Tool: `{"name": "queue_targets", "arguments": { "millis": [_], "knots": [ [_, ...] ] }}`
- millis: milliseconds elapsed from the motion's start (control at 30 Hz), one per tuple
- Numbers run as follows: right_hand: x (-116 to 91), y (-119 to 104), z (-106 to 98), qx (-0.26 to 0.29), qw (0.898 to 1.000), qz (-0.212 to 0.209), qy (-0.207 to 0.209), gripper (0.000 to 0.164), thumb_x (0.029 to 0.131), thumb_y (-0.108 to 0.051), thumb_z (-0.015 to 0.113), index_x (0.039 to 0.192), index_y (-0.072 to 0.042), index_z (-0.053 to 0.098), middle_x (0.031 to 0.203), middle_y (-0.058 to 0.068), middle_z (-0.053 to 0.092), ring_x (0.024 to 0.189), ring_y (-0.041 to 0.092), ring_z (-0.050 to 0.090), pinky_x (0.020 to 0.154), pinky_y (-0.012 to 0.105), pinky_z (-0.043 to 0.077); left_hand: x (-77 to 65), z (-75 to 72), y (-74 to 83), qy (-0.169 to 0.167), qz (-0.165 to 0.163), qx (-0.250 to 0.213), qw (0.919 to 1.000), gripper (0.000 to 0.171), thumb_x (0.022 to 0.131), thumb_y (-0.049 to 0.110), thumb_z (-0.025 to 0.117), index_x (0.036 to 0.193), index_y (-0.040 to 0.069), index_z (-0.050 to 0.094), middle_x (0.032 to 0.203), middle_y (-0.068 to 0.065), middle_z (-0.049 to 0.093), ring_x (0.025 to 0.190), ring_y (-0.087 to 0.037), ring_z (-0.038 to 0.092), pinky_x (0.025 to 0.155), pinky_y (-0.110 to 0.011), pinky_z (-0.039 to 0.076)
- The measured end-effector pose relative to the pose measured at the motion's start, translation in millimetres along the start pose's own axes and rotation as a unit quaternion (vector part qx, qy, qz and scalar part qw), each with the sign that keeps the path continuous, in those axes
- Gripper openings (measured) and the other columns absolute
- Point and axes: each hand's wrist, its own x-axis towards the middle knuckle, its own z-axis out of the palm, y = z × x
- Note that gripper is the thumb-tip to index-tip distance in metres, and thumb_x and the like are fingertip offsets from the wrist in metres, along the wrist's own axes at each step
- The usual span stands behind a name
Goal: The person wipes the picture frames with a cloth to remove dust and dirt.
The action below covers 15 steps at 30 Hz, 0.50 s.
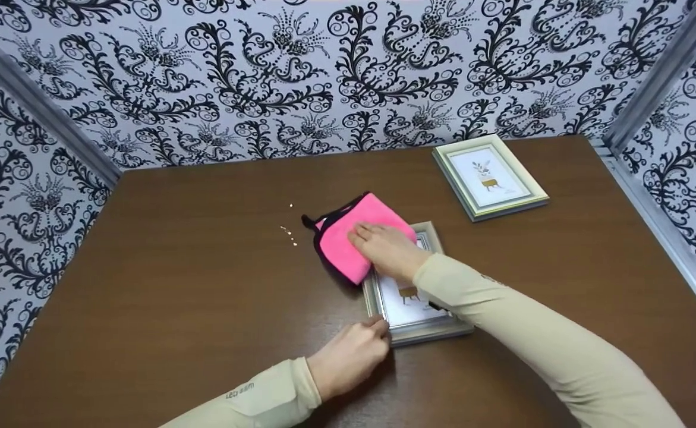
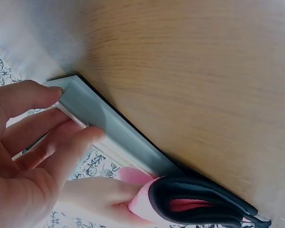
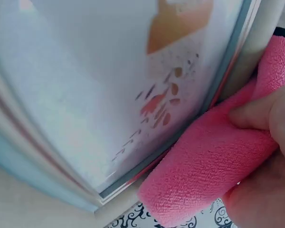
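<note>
A light-coloured picture frame (image 1: 425, 334) with a drawing of a plant in a brown pot lies face up on the brown table. At its near left corner, my left hand (image 1: 350, 356) holds the edge, thumb and fingertips on the border (image 2: 121, 130) in the left wrist view. My right hand (image 1: 392, 252) presses a folded pink cloth (image 1: 377, 211) with black trim onto the frame's far left part. The right wrist view shows the thumb lying on the cloth (image 3: 204, 166), which bends over the frame's edge. My right forearm hides part of the frame.
A second picture frame (image 1: 490, 172) of the same kind lies at the back right of the table (image 1: 205, 285). Several small pale crumbs (image 1: 288, 232) are scattered left of the cloth. Patterned black-and-white walls (image 1: 264, 77) with metal posts enclose the back and sides.
</note>
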Motion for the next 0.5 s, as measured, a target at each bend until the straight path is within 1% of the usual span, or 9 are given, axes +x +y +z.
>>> {"name": "queue_targets", "arguments": {
  "millis": [67,133,233,333,433,500],
  "knots": [
    [-4.2,0.0,-0.5,0.005,1.0,0.0,0.002,0.054,0.09,0.007,0.053,0.143,0.004,0.04,0.146,0.021,0.039,0.137,0.033,0.033,0.111,0.04,0.025,2.0,0.4,0.2,0.001,-0.001,-0.001,1.0,0.007,0.069,0.004,0.072,0.069,0.01,0.068,0.075,-0.001,0.056,0.07,-0.013,0.056,0.055,-0.02,0.051],
    [-12.6,-2.9,-1.2,0.013,1.0,-0.002,0.0,0.055,0.089,0.007,0.053,0.143,0.005,0.04,0.146,0.022,0.039,0.137,0.034,0.033,0.111,0.04,0.025,3.7,0.8,0.2,0.005,-0.003,-0.003,1.0,0.009,0.069,0.004,0.073,0.068,0.01,0.067,0.074,-0.001,0.056,0.07,-0.013,0.056,0.055,-0.021,0.051],
    [-29.1,-10.6,-2.4,0.044,0.999,-0.011,0.001,0.055,0.087,0.008,0.055,0.141,0.007,0.041,0.144,0.024,0.04,0.135,0.035,0.036,0.11,0.041,0.027,4.6,2.1,0.1,0.013,-0.004,-0.004,0.9999,0.01,0.07,0.006,0.075,0.067,0.012,0.067,0.073,-0.001,0.056,0.07,-0.015,0.057,0.056,-0.023,0.051],
    [-45.0,-20.4,-5.1,0.076,0.997,-0.023,0.005,0.056,0.085,0.009,0.059,0.138,0.011,0.042,0.141,0.027,0.043,0.131,0.037,0.041,0.108,0.042,0.031,3.5,2.4,0.4,0.019,-0.008,0.0,0.9998,0.011,0.07,0.006,0.075,0.066,0.012,0.066,0.072,0.0,0.056,0.07,-0.015,0.057,0.053,-0.023,0.05],
    [-52.8,-29.8,-8.5,0.076,0.996,-0.036,0.009,0.054,0.084,0.005,0.063,0.135,0.013,0.045,0.136,0.029,0.047,0.126,0.038,0.047,0.105,0.043,0.036,2.7,1.8,0.7,0.018,-0.015,0.004,0.9997,0.011,0.07,0.006,0.074,0.065,0.013,0.067,0.073,0.0,0.056,0.07,-0.015,0.057,0.051,-0.024,0.049],
    [-52.8,-34.2,-10.3,0.064,0.997,-0.035,0.0,0.053,0.086,0.002,0.063,0.135,0.012,0.046,0.135,0.028,0.049,0.126,0.037,0.047,0.104,0.042,0.037,3.1,1.4,0.5,0.018,-0.017,0.002,0.9997,0.012,0.07,0.004,0.073,0.065,0.013,0.067,0.073,0.0,0.057,0.07,-0.015,0.057,0.052,-0.025,0.05]
  ]
}}
